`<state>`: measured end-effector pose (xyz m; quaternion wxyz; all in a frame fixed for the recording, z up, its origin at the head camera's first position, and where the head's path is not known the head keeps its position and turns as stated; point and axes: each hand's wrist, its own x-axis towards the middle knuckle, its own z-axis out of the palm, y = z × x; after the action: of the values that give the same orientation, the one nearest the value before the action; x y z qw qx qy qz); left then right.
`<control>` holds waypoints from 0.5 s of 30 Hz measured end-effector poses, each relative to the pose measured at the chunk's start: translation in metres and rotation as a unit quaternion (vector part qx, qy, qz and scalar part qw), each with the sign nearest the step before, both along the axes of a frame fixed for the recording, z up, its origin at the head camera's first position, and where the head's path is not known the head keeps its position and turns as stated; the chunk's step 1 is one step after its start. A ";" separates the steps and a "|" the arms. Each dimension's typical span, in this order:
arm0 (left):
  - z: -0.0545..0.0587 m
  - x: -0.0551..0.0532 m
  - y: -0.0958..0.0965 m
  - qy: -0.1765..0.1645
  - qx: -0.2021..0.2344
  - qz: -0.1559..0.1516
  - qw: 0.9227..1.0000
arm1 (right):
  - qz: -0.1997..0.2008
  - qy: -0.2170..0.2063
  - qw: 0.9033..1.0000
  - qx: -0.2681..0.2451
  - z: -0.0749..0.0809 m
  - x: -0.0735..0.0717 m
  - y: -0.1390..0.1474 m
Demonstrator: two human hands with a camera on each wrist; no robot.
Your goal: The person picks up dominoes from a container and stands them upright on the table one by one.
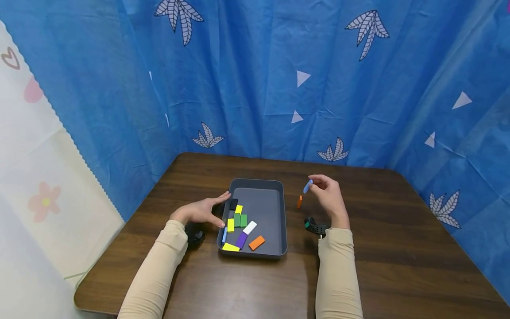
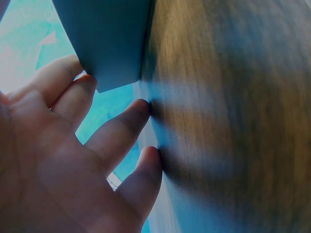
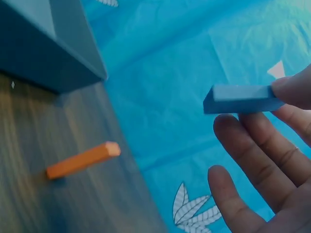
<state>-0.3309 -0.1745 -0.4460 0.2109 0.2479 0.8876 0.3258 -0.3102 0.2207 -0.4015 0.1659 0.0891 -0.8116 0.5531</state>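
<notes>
My right hand (image 1: 328, 195) pinches a light-blue domino-like block (image 3: 243, 98) between thumb and fingertips, held above the table. Below it, an orange block (image 3: 82, 160) stands upright on the wood. To its left is a grey rectangular tray (image 1: 272, 255). At the tray's left wall, my left hand (image 1: 202, 210) has its thumb and fingers spread, fingertips right at the side in the left wrist view. Inside the tray lie a white block (image 1: 249, 227), a purple block (image 1: 241, 240), another orange block (image 1: 256, 243), a black block (image 1: 233, 204), and several yellow, green and blue ones.
The dark wooden table (image 1: 398, 248) carries everything. Behind it hangs a blue curtain (image 1: 259, 88) with leaf prints, and a pale flowered curtain (image 1: 40, 177) is at the left. Black devices are strapped at both wrists, such as the right wrist device (image 1: 315, 226).
</notes>
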 end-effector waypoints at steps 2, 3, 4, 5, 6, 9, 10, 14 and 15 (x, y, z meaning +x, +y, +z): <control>0.000 0.000 0.000 0.000 0.000 0.001 1.000 | -0.009 -0.010 1.000 0.007 -0.003 0.000 0.003; 0.000 0.000 0.000 0.001 -0.001 0.000 1.000 | -0.012 -0.017 1.000 0.010 -0.005 0.000 0.004; 0.000 -0.001 -0.001 0.002 -0.001 -0.001 1.000 | -0.015 -0.023 1.000 0.014 -0.007 0.000 0.006; 0.000 -0.001 -0.001 0.003 -0.001 -0.001 1.000 | -0.018 -0.032 0.999 0.014 -0.006 0.002 0.005; 0.000 -0.001 -0.001 0.004 -0.001 -0.002 1.000 | -0.021 -0.036 0.999 0.017 -0.008 0.001 0.006; 0.000 0.000 0.000 0.002 -0.001 -0.001 1.000 | -0.028 -0.054 0.998 0.027 -0.016 -0.001 0.009; 0.000 0.000 0.000 0.001 0.000 -0.001 1.000 | -0.028 -0.059 0.997 0.028 -0.019 -0.002 0.009; 0.001 0.001 0.000 0.000 -0.004 -0.001 1.000 | -0.026 -0.069 0.997 0.031 -0.029 -0.007 0.012; 0.001 0.001 0.001 -0.001 -0.004 0.000 1.000 | -0.024 -0.071 0.997 0.027 -0.031 -0.007 0.012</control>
<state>-0.3301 -0.1740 -0.4448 0.2125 0.2473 0.8886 0.3227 -0.3177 0.2332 -0.4324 0.1189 0.0350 -0.8380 0.5313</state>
